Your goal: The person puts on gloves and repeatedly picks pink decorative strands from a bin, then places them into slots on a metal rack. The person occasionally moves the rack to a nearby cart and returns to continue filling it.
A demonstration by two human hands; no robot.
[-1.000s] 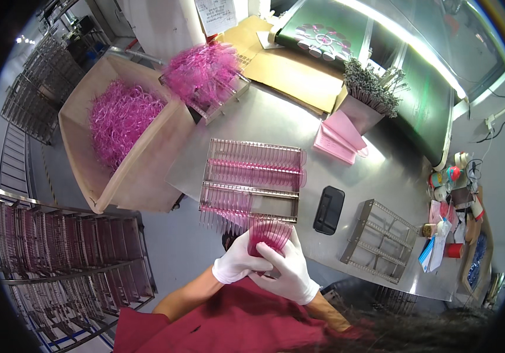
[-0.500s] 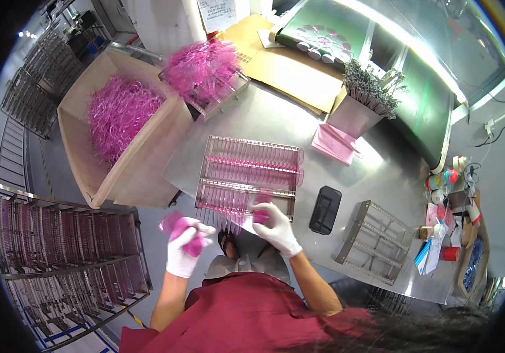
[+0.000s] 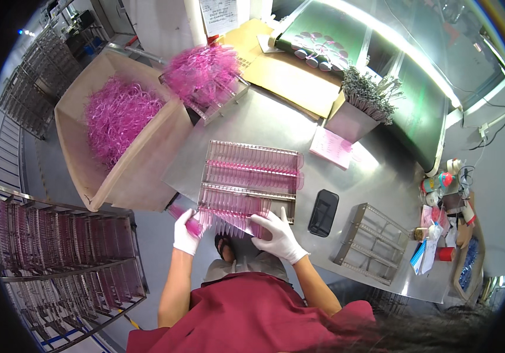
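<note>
Bright overhead light from a long strip lamp (image 3: 393,47) at the far right throws white glare across the steel worktop (image 3: 264,123), while the fisheye bends straight edges and darkens the rim to black, blurring detail there.

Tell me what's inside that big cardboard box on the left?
The cardboard box holds a loose heap of pink plastic pieces, tangled together. The heap covers the box's bottom, so anything lying beneath cannot be seen.
</note>
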